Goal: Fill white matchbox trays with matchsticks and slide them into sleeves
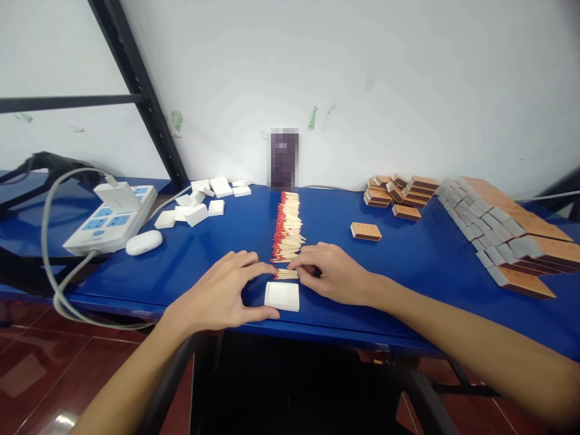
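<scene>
My left hand [226, 293] is spread beside a white matchbox tray [281, 296]. Its index fingertip touches the red heads of a small group of matches [286, 274] just behind the tray, and its thumb tip rests by the tray's front left corner. At the other end of that group, my right hand [333, 272] has curled fingers, with thumb and forefinger on the plain ends of the sticks. A long row of loose matches [289, 229] stretches back towards the wall, red heads to the left. The tray lies open side up at the table's front edge.
Several white trays [196, 214] are scattered at the back left, near a white earbud case [144, 242] and a power strip [113, 220]. One matchbox [365, 231] lies right of the matches, with more matchboxes [421, 190] behind and a large stack [521, 235] farther right. A blurred dark object [284, 160] leans on the wall.
</scene>
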Available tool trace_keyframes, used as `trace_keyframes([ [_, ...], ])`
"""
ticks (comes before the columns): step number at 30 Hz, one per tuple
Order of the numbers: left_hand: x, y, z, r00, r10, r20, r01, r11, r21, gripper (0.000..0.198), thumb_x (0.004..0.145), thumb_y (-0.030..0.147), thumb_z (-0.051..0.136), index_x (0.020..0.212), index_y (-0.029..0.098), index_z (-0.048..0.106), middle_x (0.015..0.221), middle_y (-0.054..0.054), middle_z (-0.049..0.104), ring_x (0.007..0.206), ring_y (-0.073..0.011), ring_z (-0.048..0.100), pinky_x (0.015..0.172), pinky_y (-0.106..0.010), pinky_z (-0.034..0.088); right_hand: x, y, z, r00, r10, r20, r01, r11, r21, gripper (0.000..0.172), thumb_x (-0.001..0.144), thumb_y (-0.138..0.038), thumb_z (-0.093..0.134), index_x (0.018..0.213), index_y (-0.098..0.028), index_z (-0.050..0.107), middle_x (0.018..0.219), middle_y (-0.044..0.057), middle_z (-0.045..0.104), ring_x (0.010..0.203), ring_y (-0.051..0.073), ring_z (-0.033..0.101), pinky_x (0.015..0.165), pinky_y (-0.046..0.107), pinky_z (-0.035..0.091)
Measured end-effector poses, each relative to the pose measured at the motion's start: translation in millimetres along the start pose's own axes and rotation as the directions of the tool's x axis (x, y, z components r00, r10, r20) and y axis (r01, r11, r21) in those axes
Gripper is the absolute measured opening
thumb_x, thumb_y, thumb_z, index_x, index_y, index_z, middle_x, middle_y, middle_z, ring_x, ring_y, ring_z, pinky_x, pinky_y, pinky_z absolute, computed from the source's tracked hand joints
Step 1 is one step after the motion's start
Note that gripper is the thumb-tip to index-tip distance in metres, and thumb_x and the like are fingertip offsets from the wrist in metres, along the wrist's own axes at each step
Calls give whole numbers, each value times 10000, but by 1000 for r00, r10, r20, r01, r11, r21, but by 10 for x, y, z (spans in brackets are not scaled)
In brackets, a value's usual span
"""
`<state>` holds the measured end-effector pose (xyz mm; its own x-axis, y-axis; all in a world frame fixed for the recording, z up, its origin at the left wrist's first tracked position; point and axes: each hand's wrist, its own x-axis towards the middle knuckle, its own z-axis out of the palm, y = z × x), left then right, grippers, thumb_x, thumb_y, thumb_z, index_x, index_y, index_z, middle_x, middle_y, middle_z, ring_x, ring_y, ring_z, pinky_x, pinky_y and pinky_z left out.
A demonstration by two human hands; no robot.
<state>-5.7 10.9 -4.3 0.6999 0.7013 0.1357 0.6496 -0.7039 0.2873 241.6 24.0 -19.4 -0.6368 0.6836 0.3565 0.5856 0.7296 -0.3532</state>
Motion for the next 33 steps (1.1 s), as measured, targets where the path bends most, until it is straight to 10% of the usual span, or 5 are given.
trace_keyframes([
  [33,-12,-5,34,995,-104,5,102,986,131,873,737,766,598,1422,236,499,1248,-139,571,1159,-355,529,1028,-552,362,28,76,-6,988,102,-118,-110,992,-62,125,800,-120,616,839,-174,723,671,-12,558,623,111,496,595,236,353],
])
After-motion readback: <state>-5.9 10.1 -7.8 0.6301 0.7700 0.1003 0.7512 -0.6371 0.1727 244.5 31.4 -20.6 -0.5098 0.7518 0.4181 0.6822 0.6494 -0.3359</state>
